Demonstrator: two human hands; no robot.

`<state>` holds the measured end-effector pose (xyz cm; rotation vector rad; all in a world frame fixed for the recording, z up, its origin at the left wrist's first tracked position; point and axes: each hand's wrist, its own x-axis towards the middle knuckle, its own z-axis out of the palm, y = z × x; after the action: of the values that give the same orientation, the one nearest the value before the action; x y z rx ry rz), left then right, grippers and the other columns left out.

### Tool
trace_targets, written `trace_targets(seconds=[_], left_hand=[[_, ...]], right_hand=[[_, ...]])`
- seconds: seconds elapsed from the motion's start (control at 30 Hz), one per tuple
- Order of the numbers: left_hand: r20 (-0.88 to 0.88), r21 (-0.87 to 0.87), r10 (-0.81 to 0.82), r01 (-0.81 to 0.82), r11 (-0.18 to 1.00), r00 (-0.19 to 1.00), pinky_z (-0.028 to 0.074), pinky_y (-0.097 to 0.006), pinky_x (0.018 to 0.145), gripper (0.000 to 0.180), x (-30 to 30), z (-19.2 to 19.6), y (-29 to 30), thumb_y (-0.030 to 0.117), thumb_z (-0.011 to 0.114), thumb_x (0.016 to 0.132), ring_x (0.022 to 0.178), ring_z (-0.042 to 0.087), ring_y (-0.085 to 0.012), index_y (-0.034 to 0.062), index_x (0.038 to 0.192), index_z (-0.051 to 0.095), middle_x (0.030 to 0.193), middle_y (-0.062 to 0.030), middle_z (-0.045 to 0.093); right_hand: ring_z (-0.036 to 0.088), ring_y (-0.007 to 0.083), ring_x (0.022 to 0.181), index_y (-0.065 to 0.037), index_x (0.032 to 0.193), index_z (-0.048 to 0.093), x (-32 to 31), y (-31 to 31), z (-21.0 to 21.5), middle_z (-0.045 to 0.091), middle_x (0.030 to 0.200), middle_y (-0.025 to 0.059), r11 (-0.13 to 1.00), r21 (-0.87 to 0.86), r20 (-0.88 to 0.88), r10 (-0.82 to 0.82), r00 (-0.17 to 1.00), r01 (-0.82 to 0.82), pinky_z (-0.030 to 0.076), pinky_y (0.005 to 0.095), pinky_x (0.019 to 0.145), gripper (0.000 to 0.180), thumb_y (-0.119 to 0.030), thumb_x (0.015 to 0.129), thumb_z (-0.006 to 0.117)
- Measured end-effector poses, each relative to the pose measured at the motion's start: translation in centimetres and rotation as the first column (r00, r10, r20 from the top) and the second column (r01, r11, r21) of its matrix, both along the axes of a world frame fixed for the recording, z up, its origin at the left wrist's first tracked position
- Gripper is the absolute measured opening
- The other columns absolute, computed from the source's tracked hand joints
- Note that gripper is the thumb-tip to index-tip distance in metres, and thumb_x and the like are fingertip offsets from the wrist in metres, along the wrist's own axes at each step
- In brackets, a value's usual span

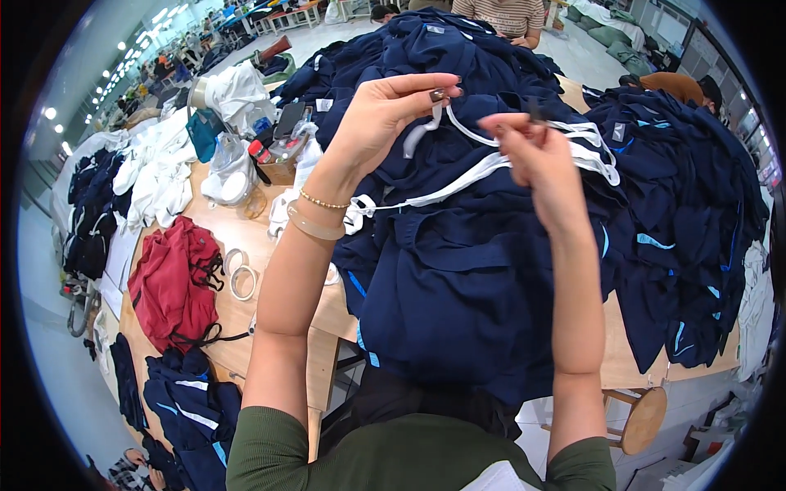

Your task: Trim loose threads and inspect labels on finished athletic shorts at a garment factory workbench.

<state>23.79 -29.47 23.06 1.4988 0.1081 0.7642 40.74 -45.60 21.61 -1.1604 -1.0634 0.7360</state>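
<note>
Raised over the garment pile, my left hand [389, 102] pinches a white drawstring [464, 125] between thumb and fingertips. A short white end hangs below that pinch. My right hand [530, 151], smeared by motion, is closed a little to the right. A dark blurred shape shows at its fingertips; what it is I cannot make out. More white cord [458, 186] runs from a knotted bunch near my left wrist across to loops at the right. Under both hands lies a navy garment [458, 286] with light blue trim, spread toward me.
Navy garments [688, 204] heap up at the far side and right. To the left are a red garment [176, 282], tape rolls [243, 282], a small box of tools [278, 164] and white garments [155, 168]. A wooden stool [644, 420] stands at lower right. Another person [499, 16] is across the table.
</note>
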Motion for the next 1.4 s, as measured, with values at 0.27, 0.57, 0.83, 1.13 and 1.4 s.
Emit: trace_targets(seconds=[0.27, 0.57, 0.83, 1.13, 1.4], left_hand=[[0.0, -0.023, -0.016, 0.016, 1.0, 1.0, 0.049, -0.03, 0.097, 0.031, 2.3, 0.9, -1.1, 0.003, 0.056, 0.095, 0.11, 0.063, -0.0188, -0.0049, 0.124, 0.061, 0.12, -0.0164, 0.065], [0.025, -0.079, 0.016, -0.014, 0.997, 1.0, 0.051, -0.028, 0.092, 0.029, 1.9, 0.1, -0.1, 0.004, 0.057, 0.095, 0.101, 0.065, -0.0158, -0.004, 0.122, 0.063, 0.119, -0.0138, 0.066], [-0.104, 0.15, -0.076, 0.091, 0.985, 0.992, 0.052, -0.026, 0.088, 0.033, 0.5, -0.6, -1.7, 0.001, 0.061, 0.091, 0.096, 0.066, -0.0116, -0.0019, 0.124, 0.063, 0.119, -0.0089, 0.066], [-0.311, 0.353, -0.082, 0.195, 0.915, 0.947, 0.036, -0.018, 0.061, 0.036, 0.8, -0.4, -4.4, -0.002, 0.062, 0.086, 0.066, 0.046, -0.0011, 0.0013, 0.122, 0.064, 0.083, 0.0021, 0.063], [-0.266, 0.422, -0.069, 0.181, 0.888, 0.961, 0.035, -0.019, 0.058, 0.04, 1.4, -1.1, -5.6, -0.009, 0.061, 0.082, 0.063, 0.041, -0.0016, 0.0037, 0.12, 0.065, 0.103, 0.0013, 0.062]], right_hand=[[0.049, 0.002, 0.056, 0.0, 0.09, 0.073, -2.3, 2.8, -0.8, 0.065, 0.07, -0.0005, 0.999, -0.02, -0.083, -0.051, 0.995, 0.05, 0.033, 0.0177, 0.05, 0.012, -0.012, 0.087, 0.07], [0.042, 0.0019, 0.055, -0.002, 0.1, 0.065, -6.1, -2.9, -5.9, 0.064, 0.079, 0.0008, 0.964, -0.165, -0.195, 0.173, 0.965, -0.207, 0.028, 0.0174, 0.049, 0.018, -0.019, 0.092, 0.066], [0.038, 0.0023, 0.058, 0.0, 0.085, 0.065, -1.1, -4.5, -3.6, 0.047, 0.061, -0.0046, 0.986, -0.142, 0.052, -0.083, 0.995, 0.089, 0.026, 0.0199, 0.054, 0.04, -0.035, 0.1, 0.054], [0.047, 0.0027, 0.061, 0.005, 0.082, 0.07, -0.9, -3.4, -3.8, 0.061, 0.066, -0.0015, 0.97, -0.146, 0.139, -0.173, 0.975, 0.193, 0.033, 0.0208, 0.055, 0.033, -0.028, 0.089, 0.07], [0.048, 0.0027, 0.065, 0.001, 0.082, 0.069, -0.9, -3.0, -4.0, 0.061, 0.072, -0.0015, 0.966, -0.168, 0.16, -0.172, 0.972, 0.199, 0.033, 0.0193, 0.06, 0.025, -0.023, 0.09, 0.065]])
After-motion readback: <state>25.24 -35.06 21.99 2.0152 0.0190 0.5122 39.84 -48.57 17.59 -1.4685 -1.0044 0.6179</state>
